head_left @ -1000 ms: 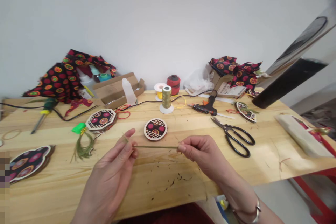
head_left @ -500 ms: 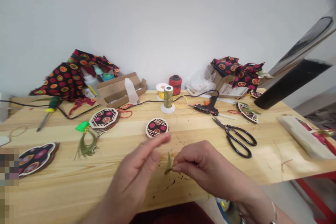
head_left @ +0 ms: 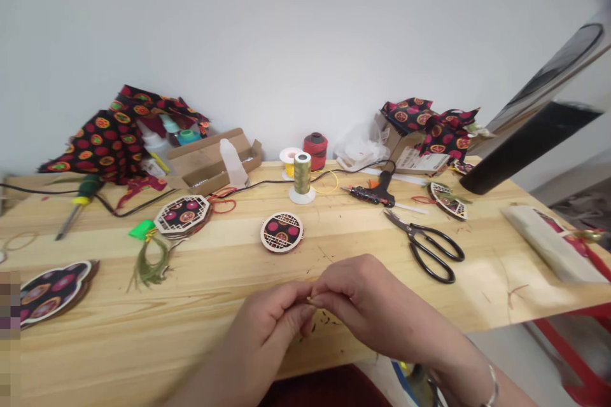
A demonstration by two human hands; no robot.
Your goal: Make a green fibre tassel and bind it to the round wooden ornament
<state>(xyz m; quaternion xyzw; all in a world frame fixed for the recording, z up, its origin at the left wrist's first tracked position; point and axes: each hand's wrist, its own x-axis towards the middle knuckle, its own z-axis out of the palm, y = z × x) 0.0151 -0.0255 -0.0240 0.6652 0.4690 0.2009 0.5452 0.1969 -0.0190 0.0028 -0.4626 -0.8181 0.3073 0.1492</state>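
Note:
Over the near part of the table my left hand and my right hand meet, fingertips touching. Both are closed in a pinch around a small tuft of olive-green thread, now almost wholly hidden by the fingers. Just beyond them lies a round fabric piece with white lattice trim. Further back stands a spool of olive thread. To the right of my hands rest black-handled scissors, with a black glue gun behind them. Dark scraps are scattered beneath my fingers.
On the left are an octagonal fabric piece with a green tassel, a cloud-shaped piece and a screwdriver. At the back are an open cardboard box and a red spool. A black tube leans at right.
My left hand has moved in to the right and closed on the tuft at my right fingertips. The tuft, visible before, is now covered. The round piece is fully uncovered; the view has shifted slightly.

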